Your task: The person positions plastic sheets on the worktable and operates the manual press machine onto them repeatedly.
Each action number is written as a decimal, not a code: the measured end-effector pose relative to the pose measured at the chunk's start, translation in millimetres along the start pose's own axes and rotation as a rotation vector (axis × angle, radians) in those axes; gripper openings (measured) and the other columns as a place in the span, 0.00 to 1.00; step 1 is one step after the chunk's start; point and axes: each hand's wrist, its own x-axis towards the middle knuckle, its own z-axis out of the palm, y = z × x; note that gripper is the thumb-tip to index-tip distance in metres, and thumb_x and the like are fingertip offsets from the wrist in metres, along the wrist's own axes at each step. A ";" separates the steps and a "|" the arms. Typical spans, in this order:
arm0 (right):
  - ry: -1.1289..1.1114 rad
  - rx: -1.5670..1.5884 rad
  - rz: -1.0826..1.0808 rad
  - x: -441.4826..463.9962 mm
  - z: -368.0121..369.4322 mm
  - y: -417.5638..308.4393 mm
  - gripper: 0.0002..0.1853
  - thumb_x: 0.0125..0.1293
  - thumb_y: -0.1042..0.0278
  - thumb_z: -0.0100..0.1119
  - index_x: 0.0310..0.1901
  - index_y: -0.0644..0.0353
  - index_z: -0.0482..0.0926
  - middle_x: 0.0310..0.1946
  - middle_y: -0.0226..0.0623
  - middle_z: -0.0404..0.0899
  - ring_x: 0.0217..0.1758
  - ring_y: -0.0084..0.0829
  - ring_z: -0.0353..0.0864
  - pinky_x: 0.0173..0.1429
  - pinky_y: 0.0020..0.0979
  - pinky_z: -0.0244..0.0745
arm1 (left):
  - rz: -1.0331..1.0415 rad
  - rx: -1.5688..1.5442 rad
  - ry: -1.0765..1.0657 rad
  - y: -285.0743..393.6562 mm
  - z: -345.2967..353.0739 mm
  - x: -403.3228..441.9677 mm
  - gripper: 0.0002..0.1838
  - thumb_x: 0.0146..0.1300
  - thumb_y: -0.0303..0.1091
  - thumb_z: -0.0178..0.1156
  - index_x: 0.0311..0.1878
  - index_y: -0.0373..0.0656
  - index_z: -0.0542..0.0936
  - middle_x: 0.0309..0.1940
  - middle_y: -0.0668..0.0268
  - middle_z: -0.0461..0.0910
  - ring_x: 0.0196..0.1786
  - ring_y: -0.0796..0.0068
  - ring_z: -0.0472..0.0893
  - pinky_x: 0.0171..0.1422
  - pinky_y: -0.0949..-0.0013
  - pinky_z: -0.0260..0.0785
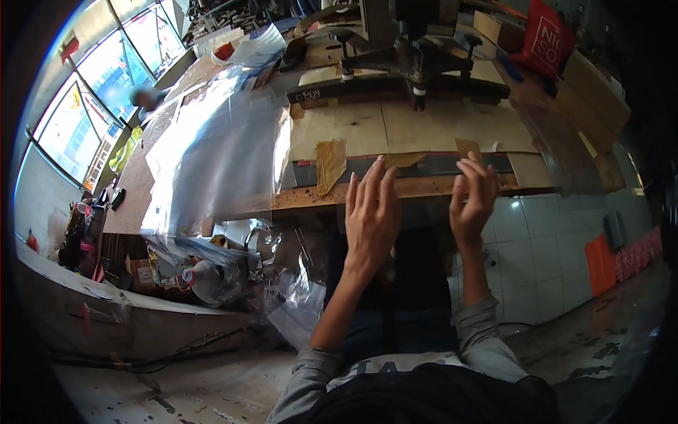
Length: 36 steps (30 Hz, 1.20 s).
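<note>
My left hand (371,203) is raised at the front edge of a wooden workbench, its fingers stretched upward and slightly apart. To its right, my right hand (473,201) is held up with loosely bent fingers and the thumb apart from them. I see no object in either hand, though a very thin clear film between them would be hard to make out. Just beyond the fingertips runs a dark strip (431,164) along the bench edge, with brown tape (330,165) stuck over it. Behind it lies a pale wooden board (452,128) under a black metal press (417,65).
A stack of clear plastic sheets (222,152) covers the bench on the left. More clear film (565,152) hangs over the right edge. A red bag (545,39) stands at the back right. Below left are a large plastic bottle (208,281) and crumpled film. Another person sits near the windows.
</note>
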 end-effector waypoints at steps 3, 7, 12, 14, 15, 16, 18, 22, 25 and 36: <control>-0.029 -0.137 -0.118 -5.1 25.2 3.8 0.18 0.72 0.60 0.41 0.46 0.58 0.81 0.47 0.34 0.82 0.49 0.34 0.82 0.63 0.41 0.65 | 0.037 0.145 0.083 -12.2 33.5 -8.9 0.15 0.66 0.36 0.52 0.54 0.46 0.78 0.57 0.67 0.77 0.57 0.73 0.78 0.68 0.62 0.56; 0.103 -0.126 -0.191 -14.4 38.0 15.1 0.24 0.70 0.58 0.33 0.40 0.58 0.84 0.41 0.30 0.85 0.46 0.29 0.83 0.55 0.34 0.67 | 0.154 0.301 0.266 -31.0 56.3 -17.0 0.16 0.67 0.42 0.48 0.47 0.52 0.83 0.50 0.78 0.82 0.50 0.85 0.80 0.55 0.72 0.58; 0.155 -0.109 -0.226 -16.2 41.7 18.2 0.23 0.68 0.59 0.35 0.39 0.58 0.84 0.39 0.31 0.85 0.42 0.28 0.84 0.51 0.33 0.67 | 0.227 0.334 0.440 -36.5 67.6 -14.4 0.17 0.68 0.43 0.45 0.40 0.54 0.85 0.42 0.81 0.85 0.41 0.85 0.81 0.51 0.74 0.59; 0.154 -0.118 -0.223 -15.6 41.6 17.4 0.23 0.68 0.59 0.35 0.39 0.58 0.84 0.39 0.30 0.85 0.42 0.28 0.84 0.51 0.32 0.67 | 0.234 0.345 0.474 -36.6 68.0 -13.5 0.18 0.68 0.43 0.44 0.38 0.55 0.86 0.41 0.81 0.85 0.39 0.85 0.82 0.49 0.74 0.60; 0.154 -0.123 -0.221 -15.6 41.4 17.1 0.23 0.68 0.60 0.35 0.39 0.58 0.84 0.39 0.30 0.85 0.42 0.28 0.84 0.51 0.32 0.67 | 0.235 0.347 0.479 -37.0 68.9 -13.3 0.18 0.68 0.43 0.44 0.37 0.55 0.86 0.41 0.81 0.85 0.39 0.85 0.82 0.49 0.74 0.60; 0.156 -0.121 -0.221 -15.7 42.1 17.3 0.22 0.67 0.60 0.36 0.39 0.58 0.84 0.39 0.30 0.85 0.42 0.28 0.84 0.51 0.32 0.66 | 0.238 0.348 0.485 -37.5 69.6 -13.1 0.18 0.68 0.43 0.44 0.37 0.56 0.86 0.41 0.82 0.85 0.39 0.85 0.82 0.49 0.74 0.60; 0.159 -0.121 -0.221 -16.5 42.9 18.2 0.22 0.67 0.61 0.36 0.39 0.58 0.85 0.39 0.30 0.85 0.42 0.28 0.84 0.51 0.31 0.66 | 0.229 0.346 0.470 -38.8 71.0 -15.3 0.17 0.66 0.44 0.46 0.39 0.56 0.86 0.43 0.82 0.85 0.42 0.87 0.81 0.51 0.75 0.60; 0.162 -0.109 -0.212 -15.9 42.0 15.8 0.21 0.66 0.61 0.38 0.38 0.58 0.85 0.39 0.30 0.85 0.42 0.28 0.84 0.52 0.31 0.66 | 0.222 0.317 0.469 -39.6 72.6 -16.5 0.16 0.65 0.44 0.48 0.40 0.55 0.86 0.44 0.81 0.85 0.43 0.88 0.81 0.52 0.75 0.60; 0.156 -0.105 -0.206 -15.8 42.2 16.2 0.21 0.66 0.62 0.38 0.38 0.59 0.85 0.39 0.31 0.85 0.42 0.29 0.84 0.52 0.32 0.66 | 0.216 0.289 0.497 -36.2 70.3 -13.2 0.17 0.67 0.42 0.46 0.35 0.55 0.86 0.39 0.81 0.86 0.38 0.86 0.82 0.49 0.74 0.61; 0.112 -0.090 -0.185 -15.8 37.5 14.1 0.19 0.66 0.64 0.40 0.40 0.60 0.84 0.40 0.33 0.84 0.43 0.31 0.84 0.53 0.32 0.66 | 0.194 0.271 0.473 -34.0 68.8 -14.5 0.16 0.67 0.41 0.47 0.35 0.56 0.85 0.39 0.81 0.86 0.38 0.85 0.82 0.49 0.74 0.61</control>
